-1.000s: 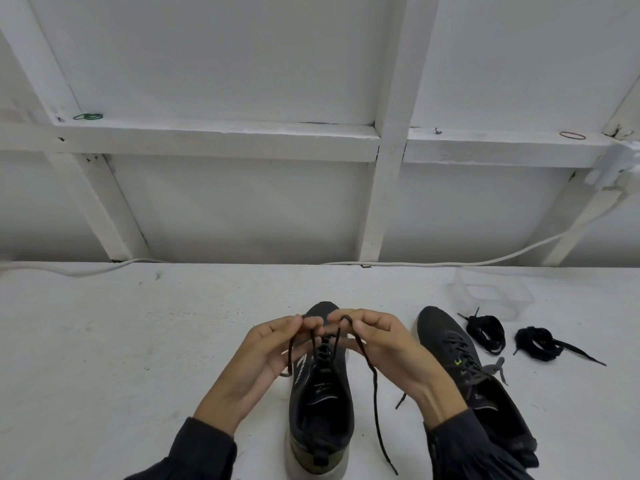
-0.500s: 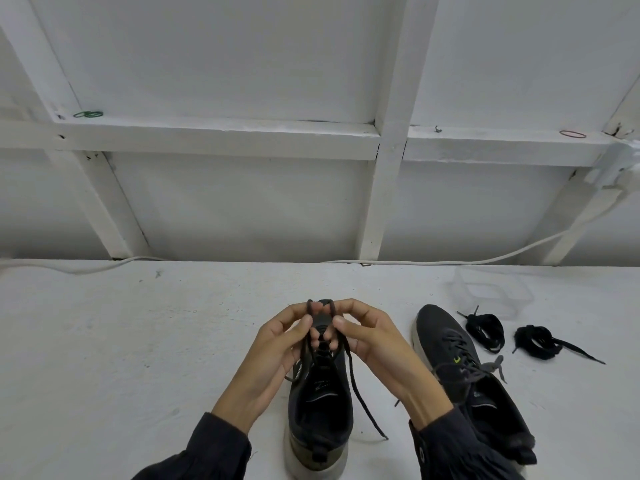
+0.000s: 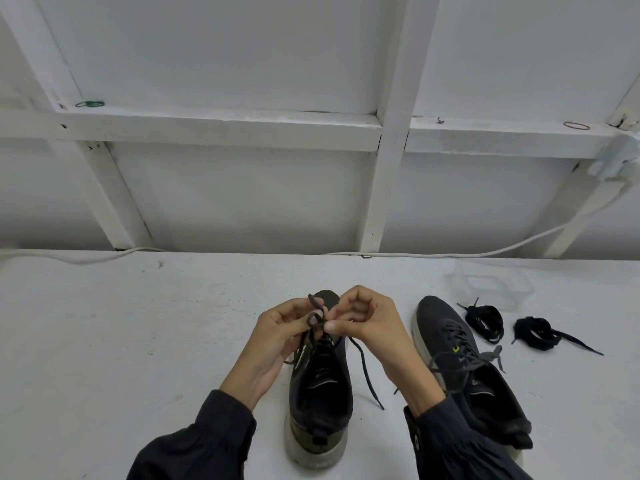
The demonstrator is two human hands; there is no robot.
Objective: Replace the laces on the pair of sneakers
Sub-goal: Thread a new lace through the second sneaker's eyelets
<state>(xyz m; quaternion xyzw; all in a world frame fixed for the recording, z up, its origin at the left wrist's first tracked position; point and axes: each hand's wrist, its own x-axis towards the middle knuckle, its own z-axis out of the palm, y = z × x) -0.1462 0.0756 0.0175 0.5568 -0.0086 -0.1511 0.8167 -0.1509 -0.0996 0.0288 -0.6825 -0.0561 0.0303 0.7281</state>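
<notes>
Tying in progress at lower centre of frame: left hand and right hand both pinch the lace into small loops above the tongue of the near sneaker, which stands heel toward the camera. Risk: the loose tail hanging right of the shoe could slip through if either pinch eases, undoing the bow. Second sneaker lies just right, its laces slack. Two bundled spare laces rest further right, on the table. Beyond them, clear container: appears empty, though transparency makes it hard to confirm.
</notes>
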